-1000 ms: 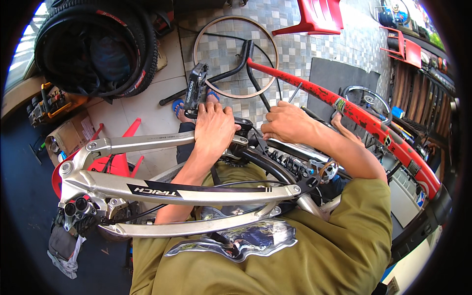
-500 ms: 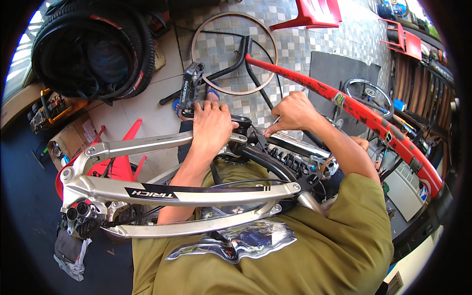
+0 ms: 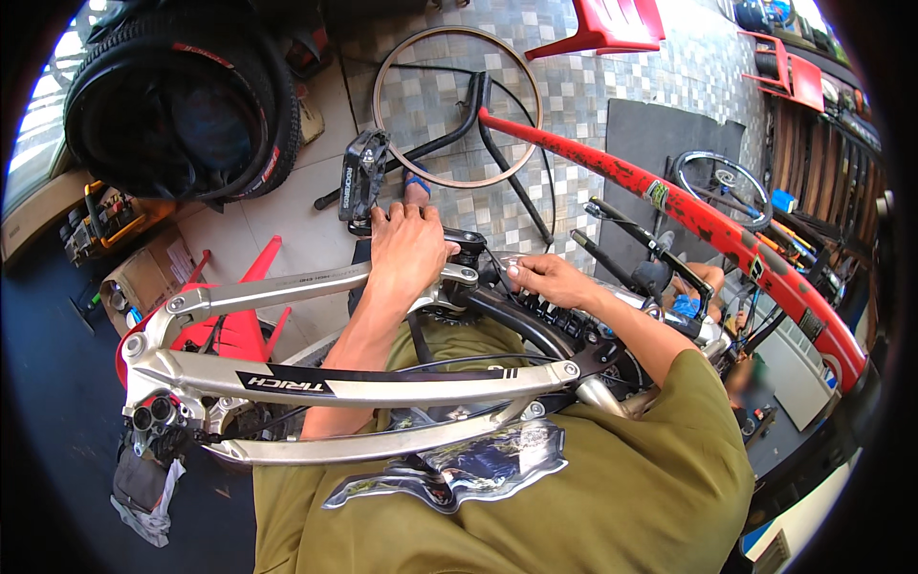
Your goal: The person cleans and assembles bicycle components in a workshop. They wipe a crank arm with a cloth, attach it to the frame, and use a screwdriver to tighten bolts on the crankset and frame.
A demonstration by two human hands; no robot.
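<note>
A silver bicycle frame with a black stripe lies across in front of my body. My left hand rests over the black crank arm, its fingers curled around it, just below the black pedal. Beside the crank's inner end my right hand is closed in a pinch, thumb and forefinger together. A small greyish bit shows at those fingertips, too little to name. Under the left wrist the toothed chainring shows in part. A dark curved tube runs below my right hand.
A red, worn bicycle frame tube slants across the right. A bare rim lies on the tiled floor. Tyres are stacked far left, near a red plastic chair. Another person is low at the right, beyond my arm.
My right hand has come down toward the crank, its wrist less raised and forearm lower. My left hand stays on the crank arm. More of the other person shows at the right.
</note>
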